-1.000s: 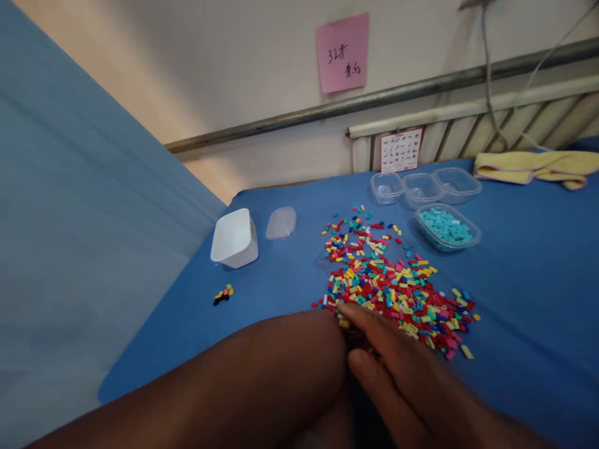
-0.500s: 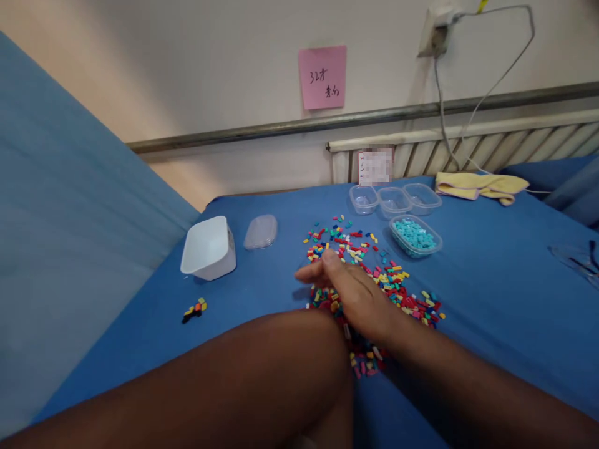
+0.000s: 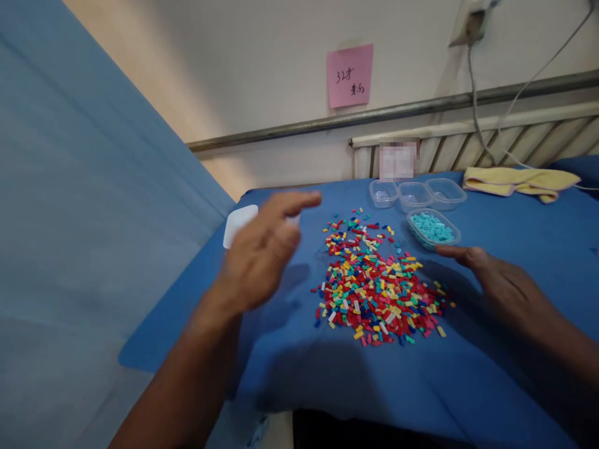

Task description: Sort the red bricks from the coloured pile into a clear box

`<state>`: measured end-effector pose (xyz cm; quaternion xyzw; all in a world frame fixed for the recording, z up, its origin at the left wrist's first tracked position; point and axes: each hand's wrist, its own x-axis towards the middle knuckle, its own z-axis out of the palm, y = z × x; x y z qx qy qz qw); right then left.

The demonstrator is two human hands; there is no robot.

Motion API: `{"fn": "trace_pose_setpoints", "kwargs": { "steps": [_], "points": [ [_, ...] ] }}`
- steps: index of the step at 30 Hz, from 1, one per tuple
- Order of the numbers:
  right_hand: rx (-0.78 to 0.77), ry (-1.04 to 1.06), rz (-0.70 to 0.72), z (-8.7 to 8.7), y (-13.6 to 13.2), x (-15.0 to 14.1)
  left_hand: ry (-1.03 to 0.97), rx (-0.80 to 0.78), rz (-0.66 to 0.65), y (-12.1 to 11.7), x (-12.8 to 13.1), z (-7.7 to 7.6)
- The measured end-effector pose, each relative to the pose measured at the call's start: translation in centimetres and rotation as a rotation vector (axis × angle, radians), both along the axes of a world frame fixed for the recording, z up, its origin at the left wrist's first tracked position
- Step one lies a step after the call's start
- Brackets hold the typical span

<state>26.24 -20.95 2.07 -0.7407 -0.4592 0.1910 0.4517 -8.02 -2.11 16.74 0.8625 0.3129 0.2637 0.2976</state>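
Note:
A mixed pile of small coloured plastic building pieces [image 3: 379, 293] lies spread on the blue cloth. My left hand [image 3: 259, 255], slightly blurred, is raised over the cloth left of the pile, thumb and fingers apart with nothing visible in them. It covers part of the white tub [image 3: 238, 221] and most of the flat clear lid behind it. On the other side of the pile, my right hand [image 3: 503, 284] holds its fingers outstretched, with nothing seen in it. Its fingertips are by the near edge of a clear container [image 3: 456, 240] filled with turquoise pieces [image 3: 433, 227].
Clear containers [image 3: 414, 196] stand in a row at the back, beside a folded yellow cloth [image 3: 519, 181]. Behind them are a radiator [image 3: 440, 153] and a wall with a pink note [image 3: 350, 76]. A light blue curtain [image 3: 84, 218] hangs on the left.
My left arm has lifted from low across the front to the left of the pile. My right hand, earlier over the pieces, has moved away to their right. The camera view has shifted.

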Motion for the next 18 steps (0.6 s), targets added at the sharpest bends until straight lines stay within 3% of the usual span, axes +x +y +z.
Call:
{"fn": "trace_pose_setpoints", "kwargs": {
  "steps": [4, 6, 8, 11, 18],
  "points": [
    [-0.08, -0.025, -0.06, -1.9, -2.8, 2.1, 0.45, 0.045, -0.013, -0.1, -2.9, -7.2],
    [-0.094, -0.028, -0.021, -2.3, -3.0, 1.5, 0.579, 0.008, 0.031, -0.3, -3.5, -10.6],
    [-0.08, -0.059, 0.021, -2.7, -2.5, 0.4, 0.633, 0.015, 0.014, -0.9, -3.3, -12.8],
    [-0.034, -0.151, 0.062, -3.6, -1.3, -1.9, 0.646, 0.045, -0.038, -2.8, -1.5, -14.1],
    [0.05, -0.395, 0.063, -5.9, 1.5, -9.2, 0.521, 0.122, -0.182, -6.0, 4.3, -14.7]
  ]
}}
